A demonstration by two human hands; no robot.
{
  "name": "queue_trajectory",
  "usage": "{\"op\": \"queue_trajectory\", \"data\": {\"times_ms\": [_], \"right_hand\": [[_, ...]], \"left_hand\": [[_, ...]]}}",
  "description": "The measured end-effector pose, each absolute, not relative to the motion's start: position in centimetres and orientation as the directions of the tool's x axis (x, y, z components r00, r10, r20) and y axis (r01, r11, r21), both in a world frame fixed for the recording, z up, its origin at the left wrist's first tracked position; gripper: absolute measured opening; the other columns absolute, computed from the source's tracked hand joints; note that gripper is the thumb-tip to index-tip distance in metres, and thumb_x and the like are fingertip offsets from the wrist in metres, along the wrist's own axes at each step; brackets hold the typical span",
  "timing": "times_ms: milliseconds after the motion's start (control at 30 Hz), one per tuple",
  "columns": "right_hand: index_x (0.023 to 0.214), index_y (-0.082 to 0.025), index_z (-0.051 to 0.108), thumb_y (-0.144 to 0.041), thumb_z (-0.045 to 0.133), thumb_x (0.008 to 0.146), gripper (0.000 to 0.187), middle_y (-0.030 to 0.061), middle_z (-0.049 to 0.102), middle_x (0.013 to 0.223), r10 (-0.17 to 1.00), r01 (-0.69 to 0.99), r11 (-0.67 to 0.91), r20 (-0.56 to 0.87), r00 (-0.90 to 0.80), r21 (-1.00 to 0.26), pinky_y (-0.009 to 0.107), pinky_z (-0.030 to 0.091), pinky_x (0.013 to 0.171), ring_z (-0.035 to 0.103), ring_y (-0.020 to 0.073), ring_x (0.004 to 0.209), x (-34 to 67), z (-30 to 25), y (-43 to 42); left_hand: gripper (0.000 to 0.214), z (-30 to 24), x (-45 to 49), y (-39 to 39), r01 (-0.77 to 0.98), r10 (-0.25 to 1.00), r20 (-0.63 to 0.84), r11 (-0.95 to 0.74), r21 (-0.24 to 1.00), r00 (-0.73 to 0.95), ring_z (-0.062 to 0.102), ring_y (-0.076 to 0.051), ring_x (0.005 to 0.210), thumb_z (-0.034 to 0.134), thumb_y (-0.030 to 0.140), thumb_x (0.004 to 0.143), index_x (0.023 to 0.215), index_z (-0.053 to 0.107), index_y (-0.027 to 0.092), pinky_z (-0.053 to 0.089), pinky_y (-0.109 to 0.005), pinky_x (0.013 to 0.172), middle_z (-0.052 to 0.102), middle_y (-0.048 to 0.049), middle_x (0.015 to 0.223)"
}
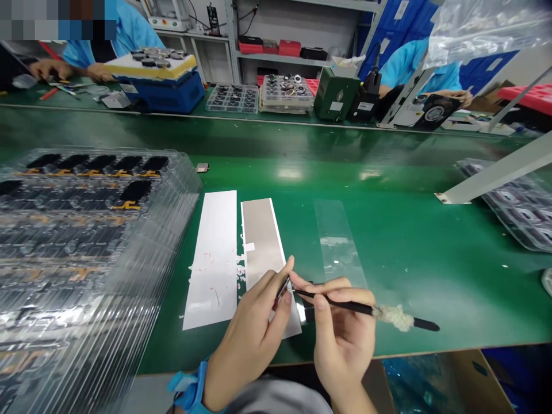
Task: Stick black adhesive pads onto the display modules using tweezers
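Note:
My left hand (pixel 252 325), with a blue band at the wrist, pinches a small dark flat piece (pixel 282 286) tilted on edge; its kind is mostly hidden by the fingers. In my right hand (pixel 345 333) is a pair of black tweezers (pixel 356 306) with pale material wrapped round its rear part. The tweezer tip meets the dark piece, or comes very close to it. Under the hands lies a beige sheet with white edges (pixel 262 227). To its left is a white strip (pixel 213 247) dotted with small scraps, and to its right a clear film strip (pixel 336 224).
Stacked clear trays (pixel 172 190) holding dark screens with orange flex cables fill the left side. A white post (pixel 495 172) slants down at the right, beside another clear tray (pixel 517 207). Across the bench, two people work near a blue box (pixel 172 92) and a green box (pixel 334 95).

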State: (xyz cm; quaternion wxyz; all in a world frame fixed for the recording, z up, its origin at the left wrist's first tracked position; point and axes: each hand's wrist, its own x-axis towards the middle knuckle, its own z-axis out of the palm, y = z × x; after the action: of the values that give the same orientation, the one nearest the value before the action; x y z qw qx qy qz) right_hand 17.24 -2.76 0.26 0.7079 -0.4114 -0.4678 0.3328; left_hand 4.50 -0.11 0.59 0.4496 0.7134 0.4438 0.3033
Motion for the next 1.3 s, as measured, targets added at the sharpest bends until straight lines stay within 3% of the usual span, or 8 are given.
{"op": "queue_trajectory", "data": {"times_ms": [267,467,633,900,1300], "right_hand": [[0.104,-0.026,0.051,-0.01,0.049,0.099,0.017,0.0029,0.063,0.096,0.845,-0.054,0.452,0.408,0.344,-0.89,0.047,0.065,0.089,0.073,0.0221,0.103,17.0,-0.4,-2.5],[0.105,-0.026,0.052,-0.007,0.049,0.098,0.021,0.0035,0.064,0.098,0.85,-0.08,0.445,0.392,0.352,-0.892,0.045,0.065,0.087,0.072,0.0226,0.105,17.0,-0.7,-2.5],[0.105,-0.026,0.052,-0.006,0.049,0.098,0.021,0.0034,0.064,0.098,0.851,-0.071,0.443,0.394,0.346,-0.894,0.044,0.065,0.087,0.072,0.0227,0.106,17.0,-0.9,-2.5],[0.103,-0.025,0.051,-0.009,0.05,0.098,0.018,0.0034,0.063,0.095,0.84,-0.008,0.444,0.413,0.353,-0.896,0.045,0.066,0.086,0.074,0.0226,0.103,16.9,-0.8,-2.5],[0.103,-0.025,0.053,-0.004,0.051,0.096,0.022,0.0037,0.065,0.095,0.825,0.029,0.468,0.449,0.343,-0.883,0.045,0.066,0.087,0.072,0.021,0.103,17.0,-0.9,-2.6]], "left_hand": [[0.049,0.5,4.4,-0.3,0.366,0.913,0.012,-0.175,0.914,0.407,0.056,-0.025,0.111,0.031,0.03,0.107,0.156,0.031,0.028,0.051,-0.038,0.092,0.058,-0.0079,0.11],[0.049,0.3,4.4,-0.3,0.37,0.916,0.018,-0.18,0.911,0.401,0.055,-0.025,0.116,0.031,0.029,0.107,0.156,0.031,0.029,0.05,-0.039,0.095,0.058,-0.0084,0.113],[0.05,0.3,4.4,-0.2,0.363,0.917,0.018,-0.176,0.915,0.399,0.056,-0.024,0.115,0.031,0.028,0.107,0.157,0.028,0.032,0.047,-0.041,0.1,0.057,-0.0077,0.119],[0.05,0.4,4.5,-0.2,0.386,0.922,0.027,-0.188,0.903,0.387,0.059,-0.022,0.105,0.03,0.026,0.107,0.157,0.028,0.033,0.05,-0.037,0.091,0.058,-0.0067,0.113],[0.051,0.2,4.5,-0.2,0.398,0.916,0.016,-0.189,0.898,0.401,0.057,-0.022,0.105,0.03,0.025,0.107,0.157,0.026,0.033,0.049,-0.039,0.092,0.057,-0.0069,0.117]]}}
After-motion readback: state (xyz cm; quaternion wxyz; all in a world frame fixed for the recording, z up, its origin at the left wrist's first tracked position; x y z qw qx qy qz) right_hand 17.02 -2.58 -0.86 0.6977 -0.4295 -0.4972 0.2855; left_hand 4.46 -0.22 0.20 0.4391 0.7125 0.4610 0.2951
